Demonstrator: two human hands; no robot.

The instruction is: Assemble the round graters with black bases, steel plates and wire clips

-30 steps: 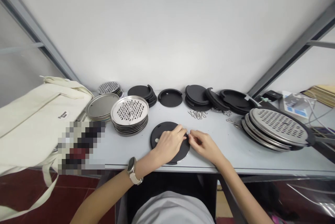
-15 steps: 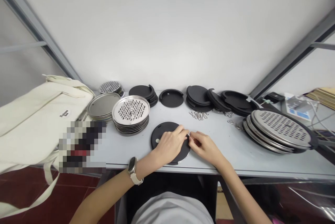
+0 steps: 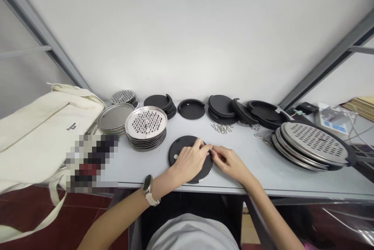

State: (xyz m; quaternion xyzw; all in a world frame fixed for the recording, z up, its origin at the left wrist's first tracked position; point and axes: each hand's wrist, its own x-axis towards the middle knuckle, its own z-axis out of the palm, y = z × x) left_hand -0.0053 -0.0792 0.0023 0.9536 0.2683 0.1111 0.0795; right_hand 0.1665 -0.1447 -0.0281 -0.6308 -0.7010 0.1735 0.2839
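A black round disc (image 3: pixel 180 146) lies flat near the table's front edge, with a pale round spot and a small slot on its left side. My left hand (image 3: pixel 189 162) lies across it, fingers bent and pinched together at its right edge. Close against those fingertips, my right hand (image 3: pixel 229 163) is closed in a pinch. A tiny silvery piece (image 3: pixel 210 149) shows between the two hands; it looks like a metal wire clip, mostly covered by fingers. Several bent wire clips (image 3: pixel 222 128) lie loose behind the hands.
To the left stand a stack of round metal graters (image 3: pixel 146 123), plain metal discs (image 3: pixel 116 117) and a cream bag (image 3: pixel 43 125). Black round holders (image 3: pixel 191 109) line the wall. At right, a stack of slotted metal discs (image 3: pixel 317 142) leans, near papers and cables.
My fingertips have shifted slightly at the disc's right edge, and the silvery piece shows less than before. The disc and the stacks stay in place.
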